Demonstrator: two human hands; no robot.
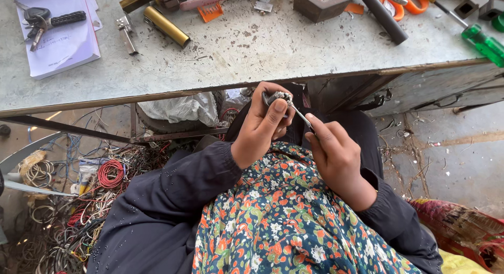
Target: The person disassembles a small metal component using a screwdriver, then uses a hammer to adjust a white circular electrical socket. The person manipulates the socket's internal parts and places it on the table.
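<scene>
Hands meet just below the near edge of a scratched grey metal counter (252, 48), over the lap of a person in dark sleeves and a floral-print garment (283, 216). The left hand (262, 128) has its grip pressed around a small silvery metal part (282, 97), thumb laid over its front and fingers curled behind it. The right hand (336, 153) pinches the handle end of a thin metal-shafted tool (301, 115) between thumb and forefinger, the tip touching the silvery part; the handle itself is hidden inside the hand. On the counter, at the far left corner, a white notebook (63, 43) carries a bunch of keys with a black braided fob (47, 19). A brass-coloured cylinder (167, 26) lies near the far edge, left of centre, with a small orange comb-like piece (211, 12) just beyond it. A dark tube (382, 16) and orange-handled scissors (407, 3) sit toward the far right, and a green-handled screwdriver (483, 43) rests at the right edge. Beneath the counter's left side, the floor holds a tangle of coloured wires (79, 200), among them a red wire coil (111, 173).
</scene>
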